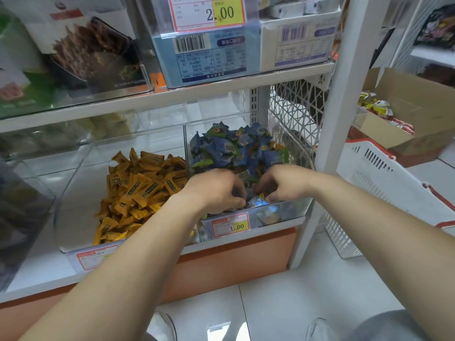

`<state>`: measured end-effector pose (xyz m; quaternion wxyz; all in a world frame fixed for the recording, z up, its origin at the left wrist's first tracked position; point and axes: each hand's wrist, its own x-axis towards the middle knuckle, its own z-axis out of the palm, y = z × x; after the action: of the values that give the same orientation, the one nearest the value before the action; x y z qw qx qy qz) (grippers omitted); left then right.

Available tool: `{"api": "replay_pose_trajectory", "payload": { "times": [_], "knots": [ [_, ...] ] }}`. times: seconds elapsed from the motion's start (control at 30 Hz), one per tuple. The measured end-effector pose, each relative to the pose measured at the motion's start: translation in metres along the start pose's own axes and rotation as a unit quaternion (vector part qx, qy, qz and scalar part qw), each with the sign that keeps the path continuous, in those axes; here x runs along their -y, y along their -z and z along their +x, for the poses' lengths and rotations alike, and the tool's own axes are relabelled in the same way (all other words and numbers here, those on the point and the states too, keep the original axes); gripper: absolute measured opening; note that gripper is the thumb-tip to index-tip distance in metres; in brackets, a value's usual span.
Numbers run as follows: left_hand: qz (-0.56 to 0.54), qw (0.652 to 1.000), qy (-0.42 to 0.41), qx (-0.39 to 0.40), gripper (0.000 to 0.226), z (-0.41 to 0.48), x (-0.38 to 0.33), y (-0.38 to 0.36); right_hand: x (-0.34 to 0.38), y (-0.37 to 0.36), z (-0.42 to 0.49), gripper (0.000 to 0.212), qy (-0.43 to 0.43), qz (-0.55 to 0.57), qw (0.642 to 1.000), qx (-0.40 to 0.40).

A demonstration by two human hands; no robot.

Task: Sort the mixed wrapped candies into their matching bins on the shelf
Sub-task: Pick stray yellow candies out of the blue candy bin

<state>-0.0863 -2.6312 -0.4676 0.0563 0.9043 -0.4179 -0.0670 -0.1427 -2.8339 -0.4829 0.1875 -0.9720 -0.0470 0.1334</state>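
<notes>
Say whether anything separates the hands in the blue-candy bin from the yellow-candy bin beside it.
Only the clear wall between the blue candies and yellow candies; both sides are open above. Left hand and right hand curl round blue candies.

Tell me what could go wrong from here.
1. The left hand and right hand dig just behind the low front wall of the right bin; blue candies could spill over it onto the floor.
2. The blue candies are heaped high at the back, so strays buried there may be missed.

left bin (pixel 73 193) beside right bin (pixel 283 210), on shelf (pixel 37 274) — basket (pixel 369 173) right
</notes>
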Motion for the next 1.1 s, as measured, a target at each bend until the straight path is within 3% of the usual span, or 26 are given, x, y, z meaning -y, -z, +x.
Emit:
{"api": "replay_pose_trajectory", "payload": {
  "times": [0.2,0.33,0.43,0.53,0.6,0.67,0.77,0.87,0.97,1.07,1.1],
  "knots": [
    [-0.004,1.0,0.01,-0.025,0.022,-0.002,0.001,-0.005,0.007,0.001,0.0,0.016,-0.007,0.017,0.999,-0.048],
    [-0.094,0.991,0.01,-0.097,0.036,-0.002,0.001,-0.006,0.018,0.022,-0.009,0.015,0.024,0.05,0.978,-0.203],
    [-0.203,0.964,-0.011,-0.169,0.044,-0.001,-0.006,-0.005,0.029,0.028,-0.013,0.015,0.048,0.197,0.946,-0.253],
    [-0.189,0.959,0.007,-0.212,0.035,-0.002,-0.005,-0.004,0.034,0.026,-0.014,0.003,0.036,0.277,0.924,-0.259],
    [-0.129,0.967,0.022,-0.219,0.035,-0.005,0.001,-0.002,0.031,0.024,-0.015,0.004,0.012,0.259,0.939,-0.226],
    [-0.089,0.972,0.025,-0.217,0.034,-0.009,0.007,0.001,0.029,0.018,-0.018,0.007,0.011,0.243,0.964,-0.107],
    [-0.091,0.975,0.018,-0.204,0.031,-0.015,0.014,0.003,0.028,0.005,-0.018,0.018,0.017,0.086,0.996,0.026],
    [-0.093,0.977,0.015,-0.191,0.031,-0.018,0.017,0.002,0.029,0.001,-0.014,0.048,-0.035,-0.028,0.998,0.051],
    [-0.086,0.979,0.014,-0.186,0.034,-0.019,0.018,0.001,0.031,0.002,-0.01,0.068,-0.077,-0.046,0.991,0.099],
    [-0.069,0.979,0.015,-0.191,0.04,-0.019,0.018,-0.002,0.037,0.003,-0.008,0.117,-0.091,-0.065,0.98,0.165],
    [-0.059,0.979,0.014,-0.192,0.04,-0.019,0.018,-0.003,0.038,0.002,-0.008,0.124,-0.088,-0.077,0.978,0.173]
  ]
}}
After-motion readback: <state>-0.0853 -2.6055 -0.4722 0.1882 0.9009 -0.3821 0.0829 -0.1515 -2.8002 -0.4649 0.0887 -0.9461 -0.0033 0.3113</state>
